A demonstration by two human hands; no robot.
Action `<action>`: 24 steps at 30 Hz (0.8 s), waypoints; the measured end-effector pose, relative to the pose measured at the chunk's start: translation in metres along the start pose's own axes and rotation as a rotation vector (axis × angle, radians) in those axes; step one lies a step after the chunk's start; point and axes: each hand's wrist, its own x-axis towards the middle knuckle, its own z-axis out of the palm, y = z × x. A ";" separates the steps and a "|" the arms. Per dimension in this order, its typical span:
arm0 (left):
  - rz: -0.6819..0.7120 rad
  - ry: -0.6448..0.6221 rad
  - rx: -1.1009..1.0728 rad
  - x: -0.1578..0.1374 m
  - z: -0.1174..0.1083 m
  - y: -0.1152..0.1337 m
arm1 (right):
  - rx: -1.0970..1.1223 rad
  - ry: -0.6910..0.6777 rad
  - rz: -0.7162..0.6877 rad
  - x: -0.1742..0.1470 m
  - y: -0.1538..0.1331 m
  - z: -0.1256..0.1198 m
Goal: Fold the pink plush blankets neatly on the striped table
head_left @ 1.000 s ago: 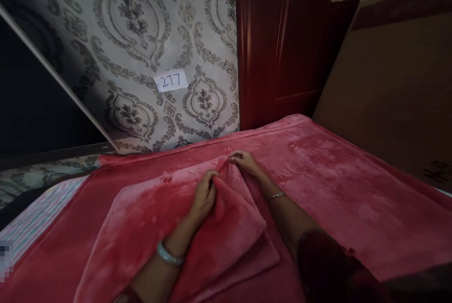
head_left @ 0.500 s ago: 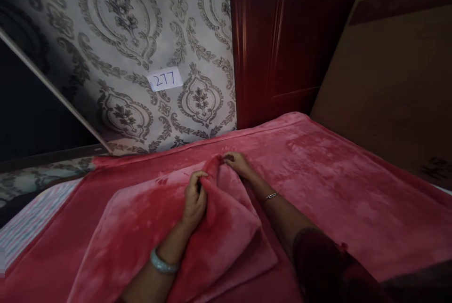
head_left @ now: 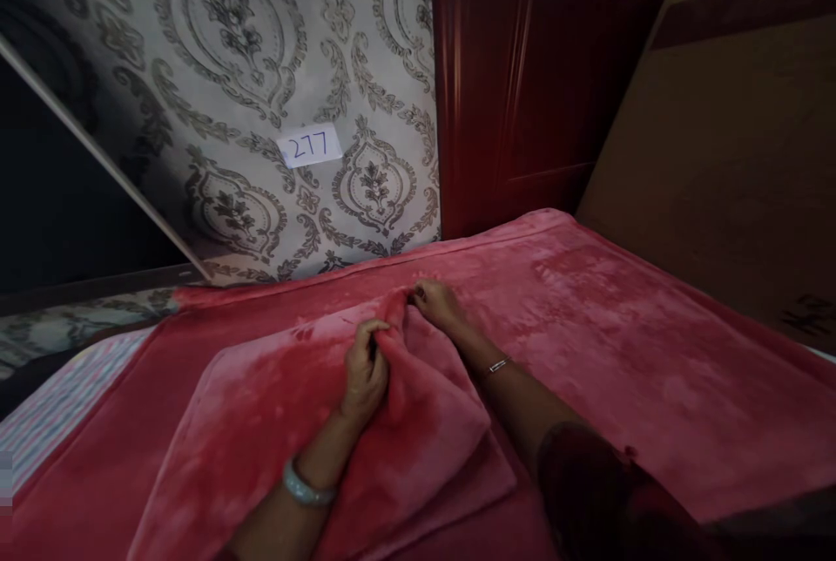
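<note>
A folded red-and-pink plush blanket lies in front of me, its near right corner showing two layers. My left hand, with a pale bangle at its wrist, is closed on a raised fold of this blanket. Just beyond and to the right, my right hand pinches the far end of the same fold; a thin metal bracelet sits on that wrist. The fold stands up as a ridge between the two hands. Fingertips of both hands are partly hidden in the cloth.
Beneath the folded piece spreads a larger pink plush cover. A striped cloth shows at the left. Behind stand a patterned wall with a paper marked 277, a dark red door and a large cardboard sheet on the right.
Both hands keep their hold on the fold and have barely moved. The whole view has shifted slightly, with the wall and blanket a little further right.
</note>
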 end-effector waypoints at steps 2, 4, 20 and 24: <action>0.032 -0.028 0.014 -0.001 0.001 -0.001 | -0.024 0.031 0.041 0.000 0.003 0.000; 0.061 -0.112 0.036 -0.001 0.003 -0.001 | -0.036 0.056 0.100 0.002 0.009 0.001; 0.137 -0.672 0.485 -0.001 0.011 0.012 | 0.121 0.084 0.156 0.014 0.047 0.013; 0.120 -0.759 0.541 0.000 0.012 0.015 | 0.196 0.022 0.094 0.013 0.044 0.010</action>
